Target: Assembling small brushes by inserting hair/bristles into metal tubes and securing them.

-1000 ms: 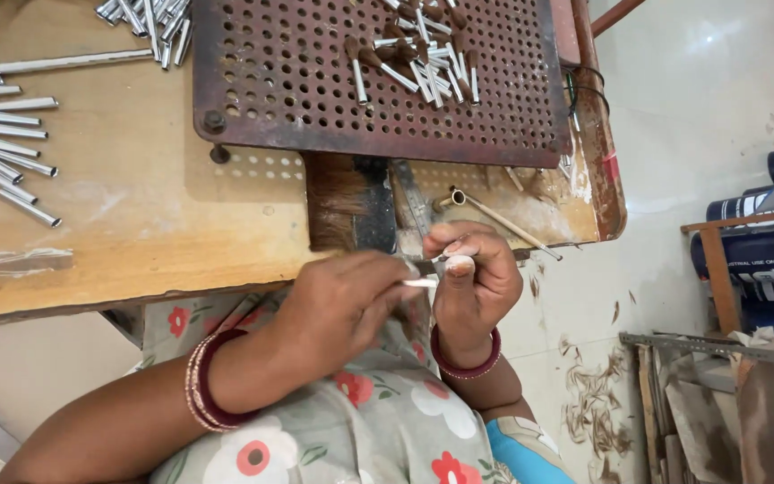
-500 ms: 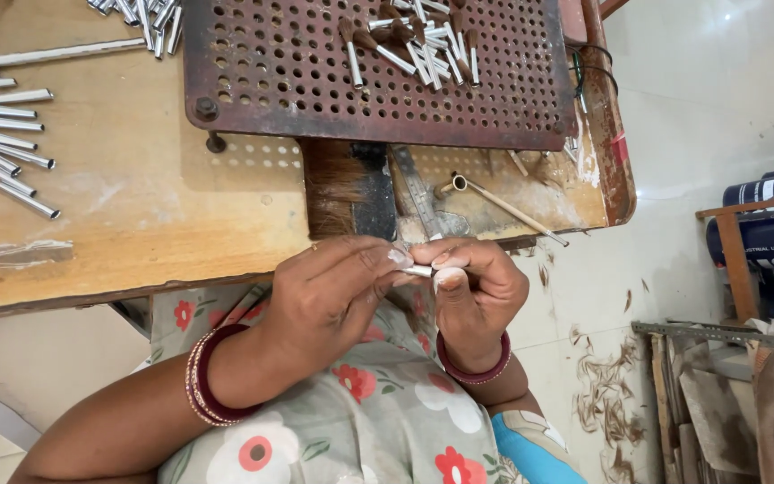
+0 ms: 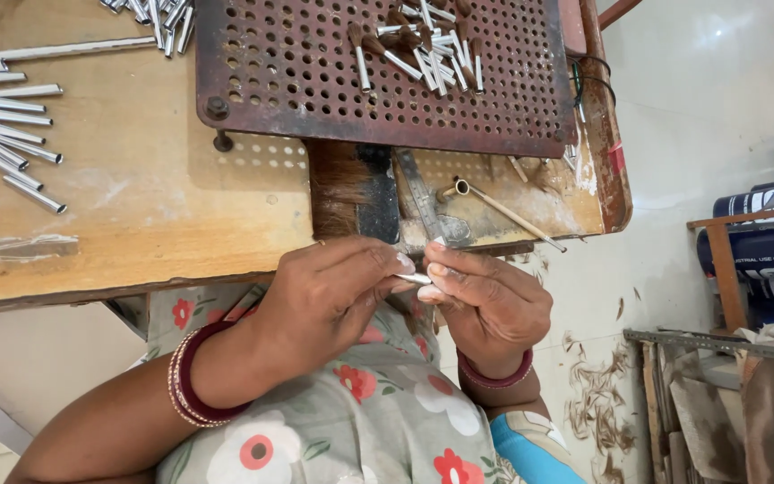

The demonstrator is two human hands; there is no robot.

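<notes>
Your left hand and right hand meet just below the near edge of the wooden workbench, above your lap. Between them sits a small silver metal tube, lying roughly level. Your left fingers are curled shut, thumb and forefinger pinching one end of it; your right fingers are likewise closed, pinching the other end. Most of the tube is hidden by your fingertips; only a short middle section shows. On the bench directly beyond your hands lies a tuft of brown bristle beside a dark flat block, and a thin stick with a brass tip. Further back, a rusty perforated metal plate carries finished small brush heads. Loose silver tubes lie well apart at your far left
</notes>
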